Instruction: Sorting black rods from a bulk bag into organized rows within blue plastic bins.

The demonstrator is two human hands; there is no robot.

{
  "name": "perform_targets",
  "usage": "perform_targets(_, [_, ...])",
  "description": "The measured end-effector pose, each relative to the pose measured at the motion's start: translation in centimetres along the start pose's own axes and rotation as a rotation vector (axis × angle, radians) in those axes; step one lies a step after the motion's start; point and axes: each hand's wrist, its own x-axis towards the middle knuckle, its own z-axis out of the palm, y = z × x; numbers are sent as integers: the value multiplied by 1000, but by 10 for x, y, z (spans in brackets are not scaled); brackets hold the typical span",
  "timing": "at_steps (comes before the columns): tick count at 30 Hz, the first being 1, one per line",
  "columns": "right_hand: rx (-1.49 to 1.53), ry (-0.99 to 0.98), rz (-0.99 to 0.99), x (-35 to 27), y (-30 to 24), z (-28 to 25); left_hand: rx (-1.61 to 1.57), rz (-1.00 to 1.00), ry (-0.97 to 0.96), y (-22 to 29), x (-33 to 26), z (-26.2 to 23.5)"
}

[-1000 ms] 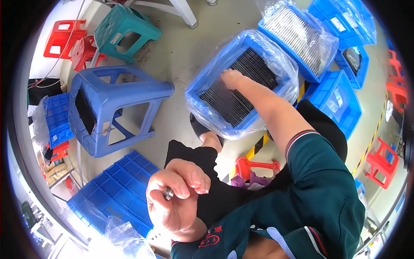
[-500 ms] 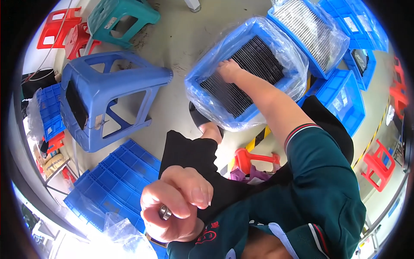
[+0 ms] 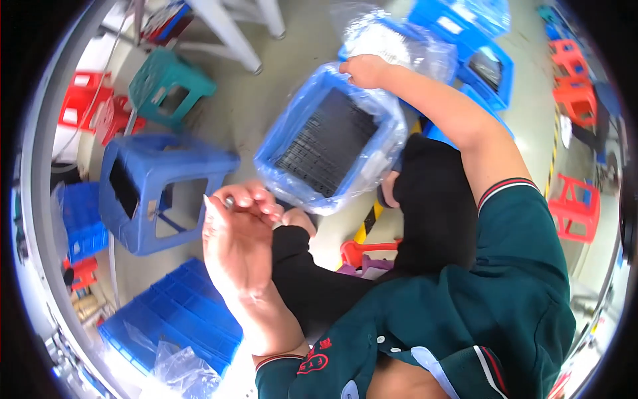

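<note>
A blue crate (image 3: 300,113) of dark rods (image 3: 325,143) sits upper centre. The right hand (image 3: 369,70) overlaps its top rim, whether gripping I cannot tell; a tug could tear the plastic liner (image 3: 384,159). Centre left, the left hand (image 3: 240,243) pinches a small metal piece (image 3: 230,201); loosened fingers could drop it.

Bright light, lower-left glare, slight blur, bent edges, black corners.

Shirt (image 3: 419,319) logo, crate (image 3: 428,14) label, stool sticker.
Chest: red rounded emblem (image 3: 314,363), red character above. Blue crate, top: white rectangular label (image 3: 450,25), print too small. Green stool (image 3: 159,72): pale sticker (image 3: 159,96), unreadable. Floor tape (image 3: 367,227): yellow-black stripes.
</note>
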Motion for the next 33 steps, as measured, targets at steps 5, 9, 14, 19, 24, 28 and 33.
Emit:
perform_targets(5, [286,284,428,-179,80,22,-37,-39,-120,-9,7,9])
perform_targets(9, [838,186,1156,-368,84,99,-23,-84,-164,-17,10,14])
perform_targets(14, [2000,-29,1491,-506,-20,178,51,-102,-113,-32,19,14])
perform_targets(19, [2607,567,1466,-440,-48,215,118,-127,-49,-45,34,12])
perform_targets(24, [2668,1166,1742,-389,-25,231,130,-135,44,-52,44,11])
perform_targets(28, [2698,1098,1762,-397,-19,225,144,-90,71,-52,42,12])
perform_targets(33, [2617,1124,1590,-438,-16,201,141,-94,81,-50,41,17])
